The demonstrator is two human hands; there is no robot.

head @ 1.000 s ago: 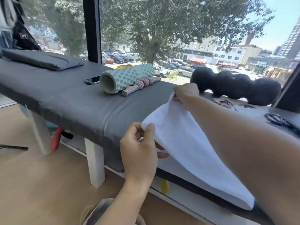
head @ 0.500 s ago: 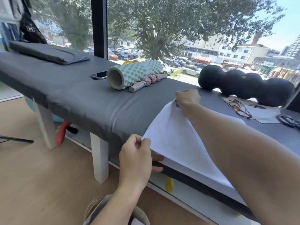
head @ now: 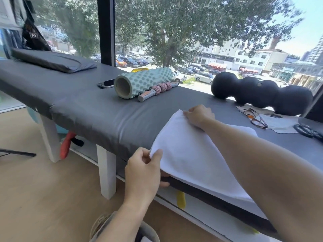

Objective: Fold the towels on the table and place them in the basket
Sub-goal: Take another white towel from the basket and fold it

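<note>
A white towel point(head: 190, 154) lies folded over on the grey padded table point(head: 97, 109), near its front edge. My left hand point(head: 143, 170) pinches the towel's near left corner at the table's edge. Its far left corner is pressed down on the table under my right hand point(head: 197, 115), and my right forearm crosses above the cloth. Part of a basket rim point(head: 97, 227) shows at the bottom of the view, below my left arm; its inside is hidden.
A mint foam roller point(head: 141, 82), a pink massage stick point(head: 157, 89) and a phone point(head: 106, 83) lie mid-table. A black peanut roller point(head: 262, 93), glasses point(head: 255, 117) on a cloth and a dark pillow point(head: 52, 60) also sit there. White table legs point(head: 106, 172) stand on the wood floor.
Both hands have lowered the towel's left edge from the air onto the table. My right hand now presses its corner flat and my left hand has dropped to the table's edge.
</note>
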